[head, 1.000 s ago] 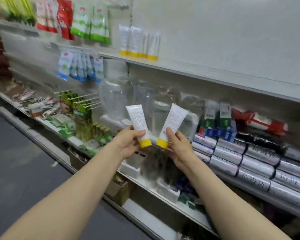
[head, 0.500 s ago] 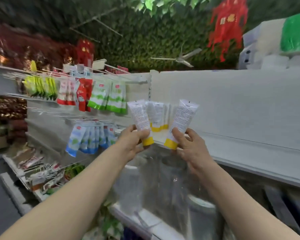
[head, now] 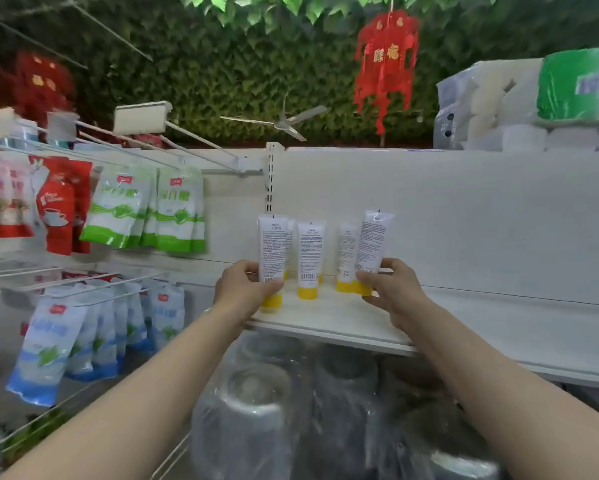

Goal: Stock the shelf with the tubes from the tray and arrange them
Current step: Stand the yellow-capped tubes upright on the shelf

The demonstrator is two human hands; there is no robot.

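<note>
My left hand [head: 246, 285] grips a white tube with a yellow cap [head: 271, 247], held upright with the cap down at the left end of the white shelf [head: 332, 320]. My right hand [head: 391, 289] grips a second white tube [head: 373, 242], also cap down, just over the shelf and slightly tilted. Between and behind them stand other white tubes with yellow caps: one in the middle [head: 309, 258], one beside the right tube [head: 346, 258], and one partly hidden behind the left tube. No tray is in view.
Green and red pouches [head: 145, 209] and blue pouches [head: 83, 334] hang on pegs to the left. Plastic-wrapped clear jars [head: 256, 403] sit on the shelf below. Paper-roll packs [head: 519, 105] lie on top at the right. The shelf stretches on to the right.
Both hands have moved forward and down with their tubes, from in front of the shelf to its surface among the standing tubes. The view has come closer to the shelf.
</note>
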